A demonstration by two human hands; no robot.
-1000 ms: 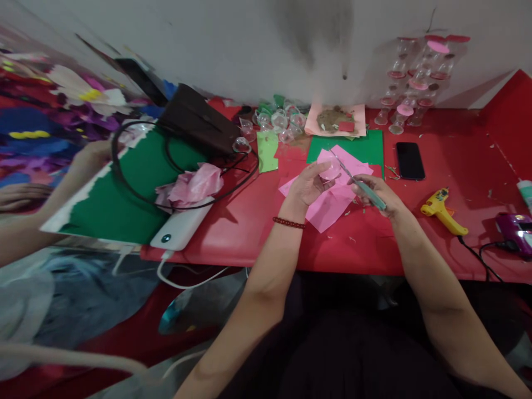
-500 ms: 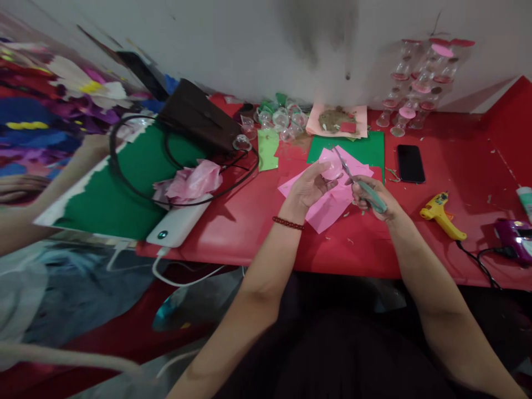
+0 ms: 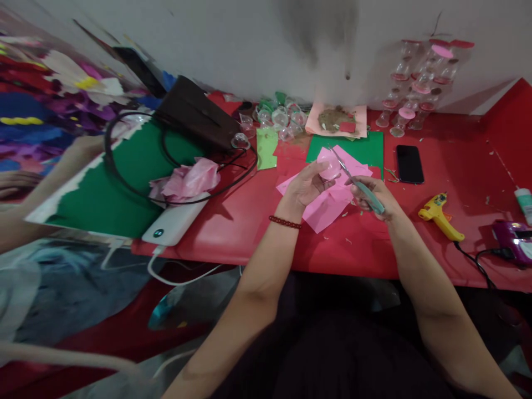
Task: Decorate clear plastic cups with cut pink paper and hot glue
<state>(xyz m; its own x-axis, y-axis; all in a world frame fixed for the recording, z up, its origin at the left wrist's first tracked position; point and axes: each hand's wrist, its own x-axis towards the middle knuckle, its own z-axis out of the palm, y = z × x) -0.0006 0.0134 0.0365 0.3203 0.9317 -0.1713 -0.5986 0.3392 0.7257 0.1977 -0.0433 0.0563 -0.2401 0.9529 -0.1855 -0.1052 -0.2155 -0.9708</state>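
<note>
In my left hand point(image 3: 306, 185) I grip a small clear plastic cup point(image 3: 328, 165), its round face tinted pink. My right hand point(image 3: 376, 197) is closed around the green handles of a pair of scissors point(image 3: 366, 192). The scissor blades point up and left, lying against the right side of the cup; I cannot tell whether they are cutting. Below both hands, pink paper point(image 3: 326, 209) is spread over a green sheet point(image 3: 376, 149) and red paper on the table.
A black phone point(image 3: 409, 164), a yellow glue gun point(image 3: 441, 215) and a purple device point(image 3: 515, 241) lie to the right. Clear cups point(image 3: 282, 117) are heaped at the back. Left are a dark bag point(image 3: 199, 113), a white power bank point(image 3: 174, 223) and another person's arm point(image 3: 54, 183).
Both hands keep nearly the same pose around the cup and scissors. The whole view has shifted slightly, so things at the left appear a little further left.
</note>
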